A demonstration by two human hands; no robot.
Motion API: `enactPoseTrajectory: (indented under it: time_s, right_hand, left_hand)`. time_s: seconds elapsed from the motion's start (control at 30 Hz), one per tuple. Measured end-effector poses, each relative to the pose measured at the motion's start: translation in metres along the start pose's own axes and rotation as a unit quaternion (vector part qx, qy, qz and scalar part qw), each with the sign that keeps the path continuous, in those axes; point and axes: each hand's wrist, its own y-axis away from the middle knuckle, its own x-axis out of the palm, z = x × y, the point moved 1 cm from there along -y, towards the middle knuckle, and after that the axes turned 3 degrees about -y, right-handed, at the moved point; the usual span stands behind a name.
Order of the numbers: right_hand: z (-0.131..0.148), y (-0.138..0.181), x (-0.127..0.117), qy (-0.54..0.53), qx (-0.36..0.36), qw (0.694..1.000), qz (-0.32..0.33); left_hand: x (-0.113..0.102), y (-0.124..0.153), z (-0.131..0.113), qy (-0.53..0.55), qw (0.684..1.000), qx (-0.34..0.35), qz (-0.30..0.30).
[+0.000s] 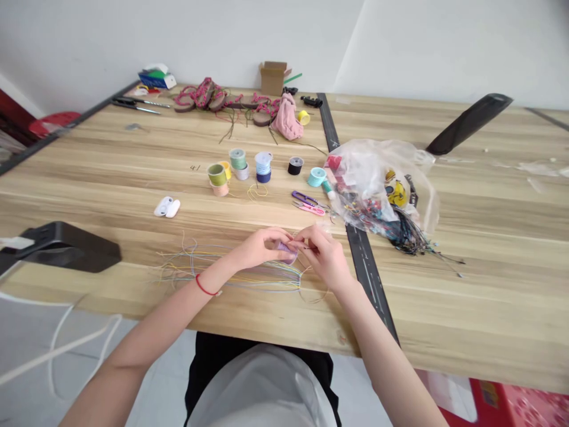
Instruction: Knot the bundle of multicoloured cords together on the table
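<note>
1. Small lilac object [288,254] pinched between fingertips of left hand [260,249] and right hand [322,256], near the front edge of the surface [489,296].
2. Fanned coloured cords [231,270] running left from both hands; thread spools [240,166] farther back, mid-surface.

Light wood-grain table [111,178] carries most of it. Mid-table: cluster of thread spools in green, yellow, white and blue [237,163], black spool [296,165], teal spool [316,177]. Beside them, purple-handled and pink-handled thread snips [309,203]. Left of the spools, white plastic earbud case [166,207]. Right side: clear plastic bag [377,184] stuffed with cords and beads, tangled dark cords spilling out. Far edge: pink-braided sandals [222,101], pink cloth [287,118], open cardboard box [273,77], black-handled scissors [137,104]. Below the table edge, white cable [57,350] on the tile floor; red plastic crate [524,406] at lower right.
</note>
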Motion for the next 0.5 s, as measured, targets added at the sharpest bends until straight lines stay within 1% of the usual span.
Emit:
enactPoseTrajectory:
  time_s: [0.07,0.13,0.23,0.3,0.4,0.5]
  right_hand:
    - [0.000,0.001,0.004,-0.008,-0.003,1.000,-0.012]
    - [0.001,0.001,0.008,-0.013,0.007,1.000,-0.026]
    - [0.004,-0.001,0.011,-0.035,0.043,0.998,-0.044]
    - [0.005,-0.003,0.010,-0.053,0.072,0.993,-0.076]
    - [0.003,-0.004,0.006,-0.105,0.122,0.978,-0.130]
    - [-0.001,-0.003,0.003,-0.195,0.171,0.955,-0.141]
  left_hand:
    - [0.001,0.000,-0.002,0.004,1.000,-0.011,-0.012]
    - [0.001,0.001,-0.003,0.013,1.000,-0.023,-0.011]
    - [0.003,0.002,-0.003,0.016,0.999,-0.038,-0.013]
    - [0.005,0.003,0.000,0.026,0.998,-0.048,-0.018]
    - [0.009,0.002,0.003,0.045,0.997,-0.054,-0.038]
    - [0.012,0.002,0.003,0.061,0.994,-0.058,-0.071]
